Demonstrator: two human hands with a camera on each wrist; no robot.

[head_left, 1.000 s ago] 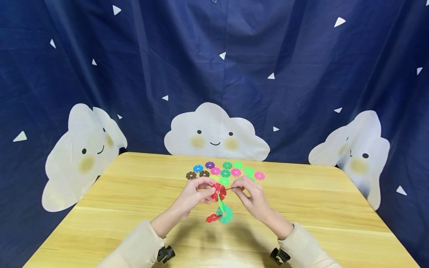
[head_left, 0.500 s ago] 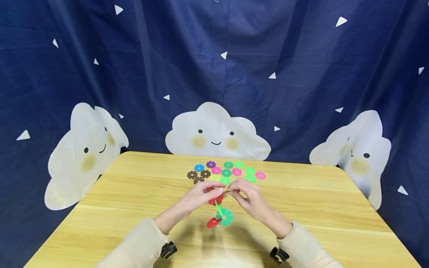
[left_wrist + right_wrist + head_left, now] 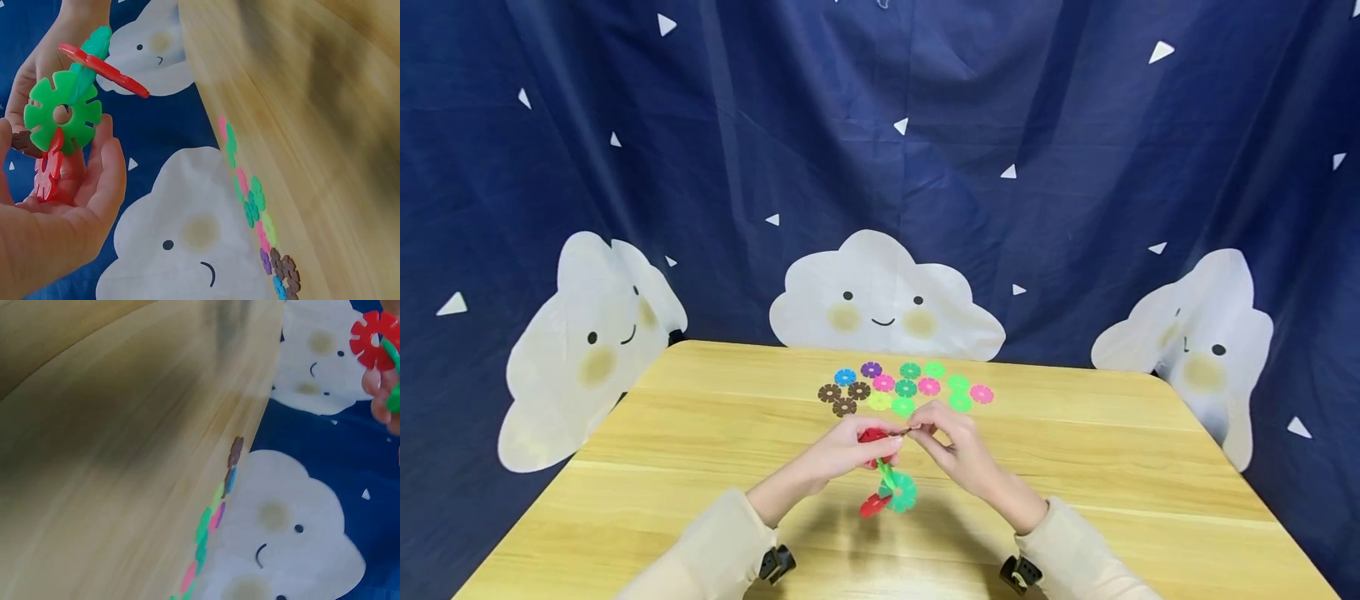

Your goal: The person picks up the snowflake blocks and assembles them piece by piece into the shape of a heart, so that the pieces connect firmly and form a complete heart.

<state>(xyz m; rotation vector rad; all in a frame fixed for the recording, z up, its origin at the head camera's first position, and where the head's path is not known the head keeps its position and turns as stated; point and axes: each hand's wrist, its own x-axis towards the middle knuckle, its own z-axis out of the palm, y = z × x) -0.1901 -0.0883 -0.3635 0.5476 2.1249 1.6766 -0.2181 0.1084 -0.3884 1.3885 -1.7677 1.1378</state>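
Above the table, my left hand [image 3: 842, 454] grips the upper red disc [image 3: 872, 436] of a joined chain of notched flower discs. Below that disc hang a bright green disc [image 3: 62, 112], a teal disc [image 3: 900, 492] and a lower red disc [image 3: 873, 505]. My right hand [image 3: 958, 450] pinches a brown disc [image 3: 26, 144], seen nearly edge-on, its edge meeting the upper red disc. Whether the brown disc is slotted in cannot be told. In the right wrist view only part of the chain shows, with a red disc [image 3: 375, 340] at the right edge.
Loose flower discs lie flat toward the back of the wooden table [image 3: 1075, 483]: brown [image 3: 844, 407], blue [image 3: 845, 377], purple [image 3: 871, 369], yellow [image 3: 880, 401], pink [image 3: 981, 394] and several greens [image 3: 959, 401]. Behind stands a dark blue curtain [image 3: 880, 167] with white clouds.
The brown disc in my right hand has come left against the upper red disc, which has tilted and is more covered by my left fingers. The hanging chain has shifted slightly down.
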